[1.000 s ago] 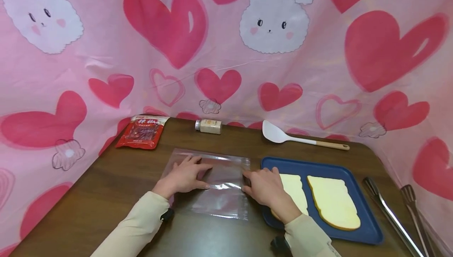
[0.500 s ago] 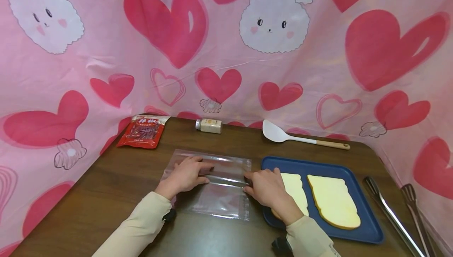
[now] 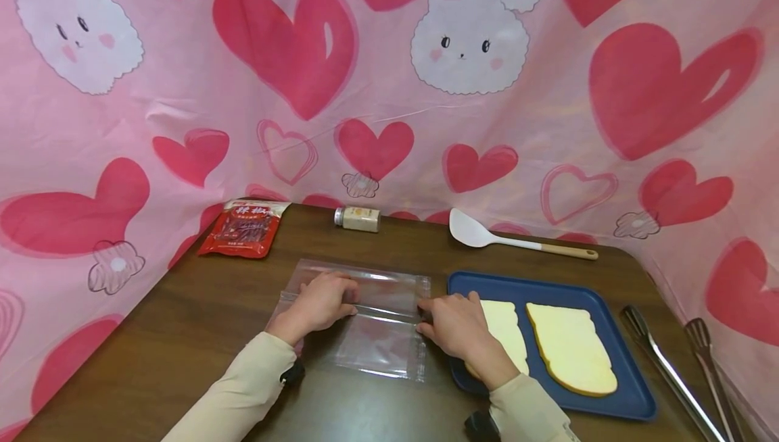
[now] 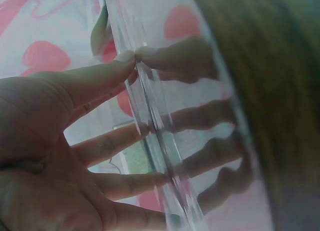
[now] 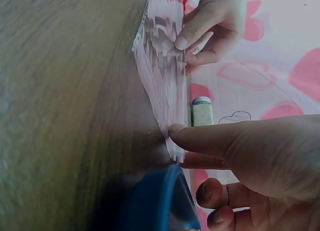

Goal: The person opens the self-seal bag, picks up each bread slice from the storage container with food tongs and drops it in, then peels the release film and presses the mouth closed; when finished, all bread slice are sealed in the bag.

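Note:
A clear plastic bag (image 3: 377,347) lies on the brown table, with a raised fold running across its middle between the two hands. My left hand (image 3: 319,300) pinches this fold on the left; in the left wrist view its thumb (image 4: 100,76) and spread fingers meet the plastic (image 4: 155,116). At the bag's right edge, my right hand (image 3: 456,320) pinches the other end of the fold between thumb and index finger. In the right wrist view its remaining fingers (image 5: 230,201) curl loosely beside the blue tray (image 5: 170,196).
The blue tray (image 3: 635,388) holds two bread slices (image 3: 572,347), one partly behind my right hand. Tongs (image 3: 669,367) and a second metal utensil (image 3: 709,354) lie right of it. At the back are a red food packet (image 3: 246,229), a seasoning jar (image 3: 358,219) and a white spatula (image 3: 471,229).
The fold has become a sharper ridge and now shows left of my left hand too. My left fingers have drawn in closer to the thumb; my right hand has hardly moved.

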{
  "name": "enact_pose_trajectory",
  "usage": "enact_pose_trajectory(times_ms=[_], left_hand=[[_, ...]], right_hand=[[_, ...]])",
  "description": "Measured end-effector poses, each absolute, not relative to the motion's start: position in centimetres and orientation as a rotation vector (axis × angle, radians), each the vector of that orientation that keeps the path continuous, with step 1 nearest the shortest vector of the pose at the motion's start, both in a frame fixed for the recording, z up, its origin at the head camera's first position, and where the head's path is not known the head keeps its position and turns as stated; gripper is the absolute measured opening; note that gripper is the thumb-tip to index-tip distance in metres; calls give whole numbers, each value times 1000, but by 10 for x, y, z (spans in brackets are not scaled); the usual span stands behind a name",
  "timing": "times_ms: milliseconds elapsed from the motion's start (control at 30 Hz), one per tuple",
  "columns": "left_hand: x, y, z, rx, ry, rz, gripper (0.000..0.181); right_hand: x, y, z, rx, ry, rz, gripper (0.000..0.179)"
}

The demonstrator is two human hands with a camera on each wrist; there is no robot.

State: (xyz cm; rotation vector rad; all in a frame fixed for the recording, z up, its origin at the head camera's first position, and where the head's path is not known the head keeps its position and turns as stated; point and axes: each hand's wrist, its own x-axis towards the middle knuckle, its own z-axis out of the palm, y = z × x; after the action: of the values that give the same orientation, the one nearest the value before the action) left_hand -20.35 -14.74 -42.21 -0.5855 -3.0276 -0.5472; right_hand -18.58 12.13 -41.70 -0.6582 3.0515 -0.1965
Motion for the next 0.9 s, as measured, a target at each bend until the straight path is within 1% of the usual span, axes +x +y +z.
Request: enact_pose_trajectory(times_ms=[333,633,900], left_hand=[[-209,-150,-424,-529,-2971,-652,4],[-209,-153,-421,-489,-2960,-817,5],[-207,-152,-421,-473,-2941,-833,6]], right_hand=[[-187,122,-415,-638,3028,-232,39],[-189,123,-415,-597,3016,-282,40],[-190,122,-418,-559,3070,-280,32]])
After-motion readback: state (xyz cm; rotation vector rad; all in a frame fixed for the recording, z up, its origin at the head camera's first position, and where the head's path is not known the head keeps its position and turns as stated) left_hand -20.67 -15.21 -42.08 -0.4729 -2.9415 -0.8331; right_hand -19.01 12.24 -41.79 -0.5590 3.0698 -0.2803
